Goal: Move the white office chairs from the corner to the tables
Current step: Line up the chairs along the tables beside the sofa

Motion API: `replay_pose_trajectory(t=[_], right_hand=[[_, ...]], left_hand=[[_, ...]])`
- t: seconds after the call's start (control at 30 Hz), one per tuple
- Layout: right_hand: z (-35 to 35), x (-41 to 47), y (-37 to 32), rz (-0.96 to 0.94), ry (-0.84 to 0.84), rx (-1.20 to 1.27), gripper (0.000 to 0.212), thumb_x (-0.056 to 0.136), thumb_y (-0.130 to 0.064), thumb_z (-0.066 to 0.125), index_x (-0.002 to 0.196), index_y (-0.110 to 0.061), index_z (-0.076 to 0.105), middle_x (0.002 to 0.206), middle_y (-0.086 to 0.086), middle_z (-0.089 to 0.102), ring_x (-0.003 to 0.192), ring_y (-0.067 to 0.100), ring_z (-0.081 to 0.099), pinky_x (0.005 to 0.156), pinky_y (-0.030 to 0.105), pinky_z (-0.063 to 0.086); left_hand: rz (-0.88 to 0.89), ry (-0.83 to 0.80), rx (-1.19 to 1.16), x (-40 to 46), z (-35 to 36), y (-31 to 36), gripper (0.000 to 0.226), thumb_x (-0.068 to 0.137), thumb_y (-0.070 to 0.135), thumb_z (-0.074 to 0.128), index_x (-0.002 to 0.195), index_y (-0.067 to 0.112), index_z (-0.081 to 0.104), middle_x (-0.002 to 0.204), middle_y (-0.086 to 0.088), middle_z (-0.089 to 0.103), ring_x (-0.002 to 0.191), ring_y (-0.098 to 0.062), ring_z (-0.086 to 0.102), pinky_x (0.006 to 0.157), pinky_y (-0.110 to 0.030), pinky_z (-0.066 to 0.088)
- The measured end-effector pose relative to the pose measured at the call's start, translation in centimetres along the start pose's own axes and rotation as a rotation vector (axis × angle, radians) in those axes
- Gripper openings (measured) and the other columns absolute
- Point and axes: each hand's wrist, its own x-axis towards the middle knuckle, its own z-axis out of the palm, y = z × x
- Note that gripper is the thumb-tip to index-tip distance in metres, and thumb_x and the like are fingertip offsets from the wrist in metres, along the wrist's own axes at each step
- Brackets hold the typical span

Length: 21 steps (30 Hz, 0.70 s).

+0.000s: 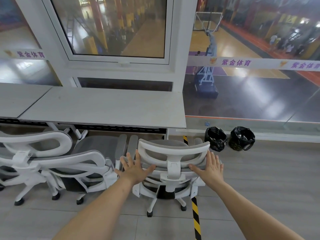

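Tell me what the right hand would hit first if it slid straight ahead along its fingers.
Probably the white chair's grey-padded headrest: the right hand lies flat beside its right end, fingertips already touching its edge. Past that, the black-bagged bin.

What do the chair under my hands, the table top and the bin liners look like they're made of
Chair: frame looks like moulded white plastic, smooth and matte; grey panels look like woven mesh, though the weave is too fine to confirm.
Table top: pale grey laminate or coated board, matte with faint speckling; core not visible.
Bin liners: thin black plastic film, glossy and crinkled.
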Motion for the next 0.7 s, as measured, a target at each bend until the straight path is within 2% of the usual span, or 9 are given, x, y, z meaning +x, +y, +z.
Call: replay_pose_trajectory(t=[0.17, 0.27, 0.37, 0.57, 0.63, 0.7], right_hand=[[0.1, -1.0, -0.1, 0.017, -0.009, -0.002, 0.105, 0.088, -0.087, 0.033, 0.163, -0.028, -0.01, 0.172, 0.004, -0.012, 0.156, 0.022, -0.02, 0.127, 0.048, -0.007], [0.0, -2.2, -0.1, -0.006, -0.037, -0.014, 0.086, 0.099, -0.072, 0.03, 0.164, -0.026, -0.001, 0.172, 0.007, -0.012, 0.156, 0.024, -0.021, 0.128, 0.047, -0.004], [-0.3, -3.7, 0.3, -0.047, -0.071, -0.057, 0.071, 0.105, -0.058, 0.033, 0.163, -0.024, 0.012, 0.172, 0.009, -0.009, 0.157, 0.028, -0.019, 0.128, 0.052, 0.003], [-1.1, -7.1, 1.0, -0.144, -0.148, -0.111, 0.073, 0.103, -0.05, 0.046, 0.163, -0.026, 0.012, 0.172, 0.006, -0.01, 0.158, 0.028, -0.014, 0.128, 0.051, 0.008], [-1.4, -8.4, 0.7, -0.164, -0.17, -0.119, 0.07, 0.103, -0.05, 0.046, 0.162, -0.024, 0.018, 0.172, 0.006, -0.002, 0.158, 0.028, -0.007, 0.127, 0.051, 0.015], [-1.7, -9.9, 0.4, -0.173, -0.185, -0.133, 0.066, 0.103, -0.049, 0.046, 0.158, -0.02, 0.025, 0.168, 0.007, 0.014, 0.156, 0.027, 0.005, 0.123, 0.051, 0.024]], left_hand=[[0.019, 0.086, 0.04, -1.1, 1.0, 0.2, 0.107, 0.084, 0.094, 0.014, 0.159, 0.031, -0.028, 0.167, -0.009, -0.033, 0.151, -0.039, -0.034, 0.118, -0.073, -0.01], [0.058, 0.127, 0.074, -2.4, 2.0, -0.1, 0.1, 0.089, 0.088, 0.016, 0.162, 0.031, -0.022, 0.168, -0.008, -0.032, 0.151, -0.039, -0.035, 0.118, -0.071, -0.009], [0.094, 0.133, 0.117, -4.0, 2.7, 0.2, 0.09, 0.095, 0.081, 0.02, 0.163, 0.035, -0.017, 0.169, -0.009, -0.03, 0.154, -0.04, -0.027, 0.12, -0.069, -0.005], [0.118, 0.076, 0.182, -8.1, 3.4, 1.3, 0.076, 0.105, 0.062, 0.029, 0.166, 0.032, -0.007, 0.172, -0.006, -0.021, 0.159, -0.036, -0.013, 0.124, -0.063, 0.006], [0.112, 0.066, 0.167, -9.6, 3.7, 1.5, 0.071, 0.107, 0.058, 0.029, 0.166, 0.03, 0.001, 0.174, -0.005, -0.01, 0.16, -0.034, -0.007, 0.125, -0.062, 0.01], [0.119, 0.081, 0.138, -11.1, 4.3, 1.3, 0.068, 0.107, 0.057, 0.031, 0.166, 0.031, 0.007, 0.175, -0.006, 0.002, 0.16, -0.033, 0.005, 0.123, -0.062, 0.019]])
